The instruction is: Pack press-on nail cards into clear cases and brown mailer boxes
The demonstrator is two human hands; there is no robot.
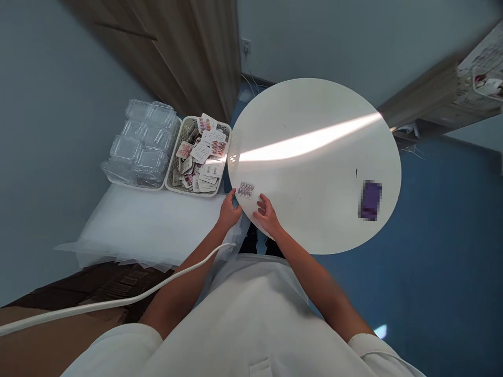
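A card of press-on nails (pixel 246 189), with two rows of glossy pinkish-purple nails, lies at the near left edge of the round white table (pixel 314 209). My left hand (pixel 228 213) is just left of the card, its thumb and forefinger apart and the fingertip close to the card's corner; whether it touches I cannot tell. To the right of the card is my right hand (pixel 268 215), fingers loosely spread over the table edge, with a small gap from the card. Nothing shows in either hand.
Left of the table, a white basket (pixel 170 175) holds many nail cards (pixel 201 151). Beside it, clear plastic boxes (pixel 143 137) are stacked in another basket. Translucent sheets (pixel 157 220) lie in front. A blurred purple object (pixel 370 200) rests on the table's right; a white cable (pixel 129 299) crosses my left arm.
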